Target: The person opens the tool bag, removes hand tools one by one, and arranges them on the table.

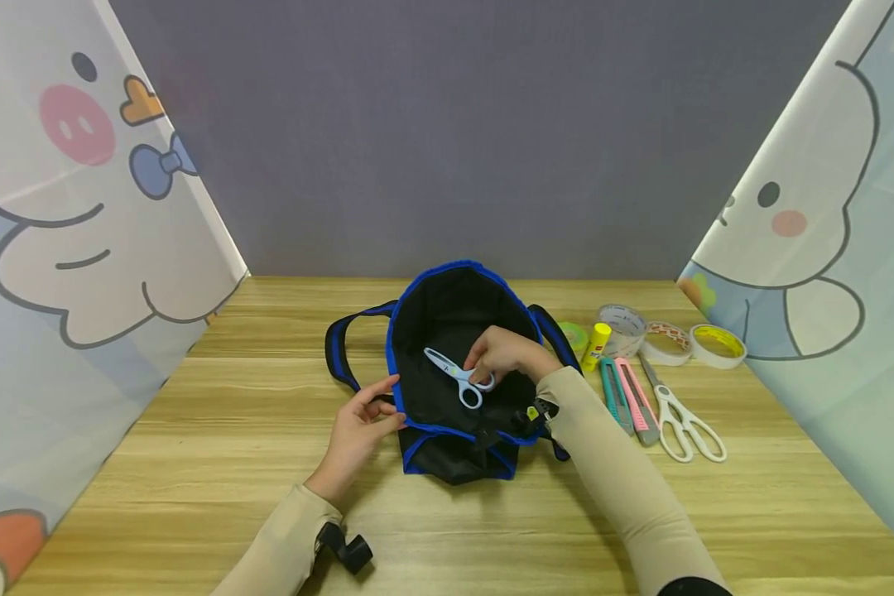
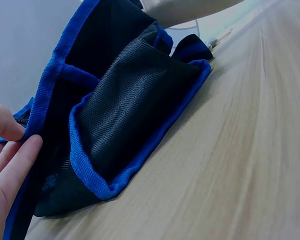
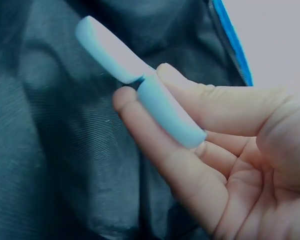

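A black bag with blue trim and blue-edged straps lies on the table, its mouth gaping upward. My left hand pinches the blue rim on the bag's left side; in the left wrist view the thumb and fingers meet at that trim. Over the bag's opening, my right hand holds light-blue scissors by one handle loop, the blades pointing up and left. The right wrist view shows the scissors' handles between thumb and forefinger, against the dark lining.
Right of the bag are white-handled scissors, a pink cutter, a teal cutter and a yellow glue stick. Several tape rolls stand behind them. A grey panel closes the table's back.
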`<act>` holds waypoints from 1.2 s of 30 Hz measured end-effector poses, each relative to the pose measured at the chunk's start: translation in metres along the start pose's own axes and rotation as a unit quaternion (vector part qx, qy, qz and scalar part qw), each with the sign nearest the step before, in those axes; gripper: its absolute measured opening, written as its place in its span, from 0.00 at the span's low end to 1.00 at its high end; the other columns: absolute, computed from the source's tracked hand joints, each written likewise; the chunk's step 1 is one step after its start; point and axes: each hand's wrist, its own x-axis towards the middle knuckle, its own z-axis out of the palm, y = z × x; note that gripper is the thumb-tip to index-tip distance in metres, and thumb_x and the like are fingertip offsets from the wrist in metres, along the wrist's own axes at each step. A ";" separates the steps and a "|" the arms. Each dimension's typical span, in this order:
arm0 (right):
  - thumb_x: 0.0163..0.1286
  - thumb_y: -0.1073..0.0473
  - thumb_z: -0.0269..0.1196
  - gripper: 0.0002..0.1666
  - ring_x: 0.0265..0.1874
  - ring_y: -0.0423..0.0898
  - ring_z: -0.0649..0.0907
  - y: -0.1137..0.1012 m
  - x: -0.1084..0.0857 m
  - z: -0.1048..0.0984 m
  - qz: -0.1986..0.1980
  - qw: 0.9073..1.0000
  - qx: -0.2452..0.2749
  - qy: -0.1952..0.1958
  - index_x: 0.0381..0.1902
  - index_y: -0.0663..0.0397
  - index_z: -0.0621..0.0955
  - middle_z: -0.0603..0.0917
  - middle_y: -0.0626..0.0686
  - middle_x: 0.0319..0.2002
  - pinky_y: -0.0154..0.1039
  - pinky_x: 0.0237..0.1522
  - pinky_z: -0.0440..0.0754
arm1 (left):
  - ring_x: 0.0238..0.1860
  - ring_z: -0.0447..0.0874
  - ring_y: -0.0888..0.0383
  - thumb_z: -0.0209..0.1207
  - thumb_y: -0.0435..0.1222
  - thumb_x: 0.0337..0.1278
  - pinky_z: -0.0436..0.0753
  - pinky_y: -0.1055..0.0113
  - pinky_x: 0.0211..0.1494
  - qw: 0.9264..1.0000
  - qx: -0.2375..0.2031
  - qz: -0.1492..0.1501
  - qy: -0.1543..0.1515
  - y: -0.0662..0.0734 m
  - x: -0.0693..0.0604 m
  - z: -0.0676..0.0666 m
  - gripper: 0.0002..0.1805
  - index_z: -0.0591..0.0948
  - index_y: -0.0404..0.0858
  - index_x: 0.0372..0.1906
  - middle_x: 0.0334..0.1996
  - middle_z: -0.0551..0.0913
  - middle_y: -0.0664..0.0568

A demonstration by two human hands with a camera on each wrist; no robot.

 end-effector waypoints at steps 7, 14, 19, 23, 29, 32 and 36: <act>0.58 0.72 0.70 0.10 0.23 0.42 0.82 -0.007 -0.011 -0.008 -0.032 0.999 0.011 0.001 0.40 0.68 0.86 0.86 0.52 0.24 0.33 0.23 0.84 | 0.36 0.80 0.63 0.59 0.13 0.50 0.88 0.67 0.42 1.000 0.002 0.003 0.001 -0.001 0.000 0.000 0.33 0.72 0.24 0.66 0.55 0.71 0.32; 0.60 0.72 0.70 0.11 0.24 0.42 0.83 -0.007 -0.023 -0.014 -0.048 0.999 0.017 0.015 0.41 0.70 0.86 0.87 0.53 0.26 0.34 0.25 0.86 | 0.36 0.80 0.63 0.59 0.13 0.50 0.88 0.67 0.42 1.000 0.002 0.002 0.001 -0.001 0.000 0.000 0.33 0.72 0.24 0.65 0.55 0.71 0.32; 0.60 0.70 0.70 0.10 0.23 0.42 0.82 -0.002 -0.033 -0.017 -0.053 0.998 0.019 0.032 0.41 0.69 0.86 0.86 0.52 0.27 0.34 0.25 0.84 | 0.36 0.80 0.63 0.59 0.13 0.51 0.88 0.67 0.42 1.000 0.005 0.001 0.002 -0.001 -0.001 0.000 0.33 0.72 0.24 0.66 0.55 0.71 0.33; 0.61 0.69 0.70 0.10 0.22 0.42 0.81 0.002 -0.043 -0.019 -0.056 0.997 0.020 0.046 0.41 0.67 0.86 0.86 0.52 0.27 0.34 0.25 0.84 | 0.36 0.80 0.63 0.59 0.13 0.51 0.88 0.67 0.42 1.000 0.007 0.000 0.001 -0.001 -0.001 0.000 0.32 0.72 0.25 0.66 0.55 0.71 0.33; 0.62 0.68 0.70 0.11 0.23 0.42 0.81 0.007 -0.060 -0.024 -0.065 0.996 0.021 0.064 0.42 0.67 0.86 0.86 0.51 0.28 0.36 0.26 0.85 | 0.36 0.80 0.63 0.59 0.13 0.51 0.88 0.67 0.42 1.000 0.005 -0.002 0.000 -0.001 -0.001 0.000 0.33 0.72 0.25 0.66 0.55 0.71 0.33; 0.62 0.68 0.70 0.12 0.23 0.42 0.81 0.012 -0.068 -0.027 -0.073 0.995 0.024 0.067 0.43 0.68 0.86 0.86 0.51 0.27 0.36 0.26 0.84 | 0.36 0.81 0.63 0.59 0.13 0.51 0.88 0.68 0.42 1.000 0.005 -0.001 0.000 -0.001 0.000 0.000 0.33 0.72 0.25 0.66 0.54 0.72 0.32; 0.64 0.69 0.68 0.12 0.25 0.43 0.82 0.020 -0.078 -0.032 -0.076 0.994 0.043 0.069 0.44 0.71 0.84 0.85 0.51 0.27 0.34 0.27 0.84 | 0.35 0.81 0.63 0.59 0.13 0.50 0.88 0.68 0.42 1.000 0.002 0.002 -0.001 -0.001 0.000 0.000 0.33 0.72 0.24 0.66 0.53 0.73 0.31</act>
